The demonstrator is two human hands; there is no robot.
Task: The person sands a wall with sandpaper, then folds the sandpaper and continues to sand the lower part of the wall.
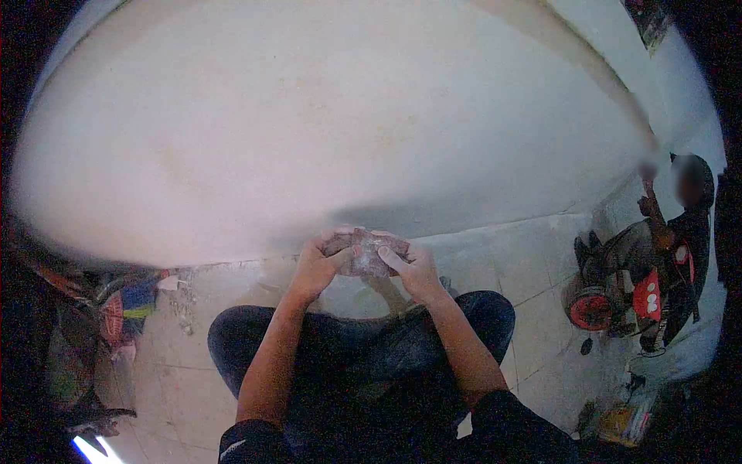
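Between my two hands, just above my crossed legs (pixel 363 348), sits a crumpled, translucent plastic-wrapped lump (pixel 365 251); what is inside is too blurred to tell. My left hand (pixel 317 267) grips its left side, fingers curled over the top edge. My right hand (pixel 413 271) grips the right side, thumb laid across the front face. Both hands are closed on the lump. Beyond the hands rises a large pale wall (pixel 332 116). Below them lies a tiled floor (pixel 525 263). Far to the right of my right hand, another person (pixel 684 224) crouches beside red equipment (pixel 591 309). Left of my left hand lies coloured clutter (pixel 127 305).
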